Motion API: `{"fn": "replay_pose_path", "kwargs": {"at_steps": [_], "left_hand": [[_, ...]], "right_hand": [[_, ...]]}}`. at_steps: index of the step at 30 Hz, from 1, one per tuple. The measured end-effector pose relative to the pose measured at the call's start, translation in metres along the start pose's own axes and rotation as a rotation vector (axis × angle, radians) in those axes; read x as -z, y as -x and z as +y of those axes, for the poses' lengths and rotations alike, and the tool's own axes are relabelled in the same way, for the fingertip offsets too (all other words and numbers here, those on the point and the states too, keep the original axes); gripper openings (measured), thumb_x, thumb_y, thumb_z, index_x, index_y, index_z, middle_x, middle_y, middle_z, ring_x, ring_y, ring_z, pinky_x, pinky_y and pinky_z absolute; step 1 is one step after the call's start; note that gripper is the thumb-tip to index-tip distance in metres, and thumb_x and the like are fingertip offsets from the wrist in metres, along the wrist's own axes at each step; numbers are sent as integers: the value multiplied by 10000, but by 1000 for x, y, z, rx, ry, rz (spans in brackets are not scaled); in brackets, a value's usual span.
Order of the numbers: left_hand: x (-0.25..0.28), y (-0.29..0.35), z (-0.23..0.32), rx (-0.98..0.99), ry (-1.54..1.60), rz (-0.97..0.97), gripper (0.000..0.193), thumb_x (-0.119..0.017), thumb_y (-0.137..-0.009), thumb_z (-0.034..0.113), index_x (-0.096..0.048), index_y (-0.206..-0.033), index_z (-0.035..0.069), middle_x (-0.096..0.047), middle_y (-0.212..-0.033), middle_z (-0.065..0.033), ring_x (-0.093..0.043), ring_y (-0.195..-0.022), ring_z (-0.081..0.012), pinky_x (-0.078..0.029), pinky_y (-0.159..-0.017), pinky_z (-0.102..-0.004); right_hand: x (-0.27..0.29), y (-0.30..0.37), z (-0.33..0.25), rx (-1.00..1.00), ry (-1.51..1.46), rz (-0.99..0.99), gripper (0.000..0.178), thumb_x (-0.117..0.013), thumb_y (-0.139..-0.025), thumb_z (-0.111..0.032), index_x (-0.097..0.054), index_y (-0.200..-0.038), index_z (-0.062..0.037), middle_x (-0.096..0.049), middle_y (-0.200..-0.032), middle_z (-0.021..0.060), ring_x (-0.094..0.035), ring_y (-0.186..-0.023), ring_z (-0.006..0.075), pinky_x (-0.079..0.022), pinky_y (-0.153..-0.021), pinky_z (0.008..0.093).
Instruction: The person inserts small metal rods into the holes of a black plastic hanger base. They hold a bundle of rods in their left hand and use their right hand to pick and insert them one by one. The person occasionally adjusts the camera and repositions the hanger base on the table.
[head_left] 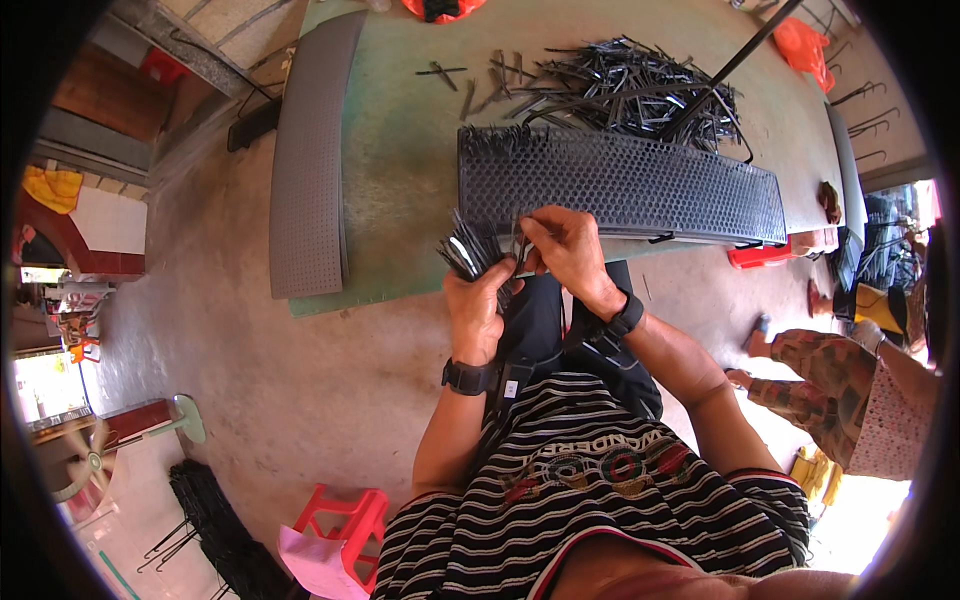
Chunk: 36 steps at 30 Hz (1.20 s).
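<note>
A bundle of thin black strips (pixel 466 243) is gripped in my left hand (pixel 478 312), its ends fanning up past the thumb. Close beside it, my right hand (pixel 570 250) is pinched on what looks like a single thin black strip (pixel 519 240). Beyond both hands lies a long black panel full of round holes (pixel 630 185), tilted on the table's near edge. Short black strips (pixel 495 140) stick up in a dense row at its far left end. Behind the panel is a heap of loose black strips (pixel 650 85).
The green table (pixel 400 180) carries a grey perforated sheet (pixel 312 170) along its left edge. A black rod (pixel 735 60) slants over the heap. Orange-red bags (pixel 803 50) lie at the far side. A pink-red stool (pixel 345 530) stands behind me at left; another person's legs (pixel 810 380) are at right.
</note>
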<state>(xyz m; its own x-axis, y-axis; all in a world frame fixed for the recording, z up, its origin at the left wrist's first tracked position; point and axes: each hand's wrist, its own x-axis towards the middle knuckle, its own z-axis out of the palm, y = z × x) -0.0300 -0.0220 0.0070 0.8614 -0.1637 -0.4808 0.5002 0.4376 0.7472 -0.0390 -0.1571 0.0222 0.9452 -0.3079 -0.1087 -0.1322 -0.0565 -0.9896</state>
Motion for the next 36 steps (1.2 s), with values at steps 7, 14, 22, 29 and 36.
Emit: {"fn": "replay_pose_path", "kwargs": {"at_steps": [7, 14, 22, 29, 36], "left_hand": [[12, -4, 12, 161, 247, -68, 117, -623, -777, -14, -601, -891, -24, -640, -799, -103, -632, -659, -207, -538, -553, -326], [17, -22, 0, 166, 177, -76, 142, -624, -775, -24, -602, -914, -13, -633, -865, -92, -622, -730, -178, -518, -617, -303], [56, -42, -8, 150, 126, -180, 245, -638, -777, 78, -598, -1009, 10, -610, -863, -40, -575, -773, -139, -476, -733, -265], [14, -23, 8, 111, -28, -72, 209, -651, -797, 169, -602, -972, 65, -596, -776, -3, -546, -672, -109, -425, -569, -234], [14, -17, 12, 126, -73, -133, 235, -646, -808, 193, -592, -1003, 74, -602, -789, -6, -550, -667, -112, -419, -560, -226]], "right_hand": [[4, 24, 1, 931, 602, -171, 354, -585, -676, -2, -594, -1028, 35, -555, -1050, 159, -575, -920, 301, -508, -752, 352], [7, 27, 23, 981, 715, -330, 462, -585, -626, -45, -567, -1076, 56, -509, -1179, 197, -495, -1124, 351, -469, -897, 396], [51, 25, 2, 960, 613, -127, 374, -572, -717, 4, -525, -1087, 23, -485, -1157, 196, -596, -825, 324, -538, -607, 366], [146, -11, -74, 974, 683, 320, 192, -555, -768, -13, -543, -959, 3, -529, -988, 151, -583, -657, 319, -489, -546, 381], [159, -20, -167, 1186, 684, 436, 209, -546, -766, 28, -561, -974, 11, -542, -988, 141, -582, -653, 295, -485, -538, 348]]}}
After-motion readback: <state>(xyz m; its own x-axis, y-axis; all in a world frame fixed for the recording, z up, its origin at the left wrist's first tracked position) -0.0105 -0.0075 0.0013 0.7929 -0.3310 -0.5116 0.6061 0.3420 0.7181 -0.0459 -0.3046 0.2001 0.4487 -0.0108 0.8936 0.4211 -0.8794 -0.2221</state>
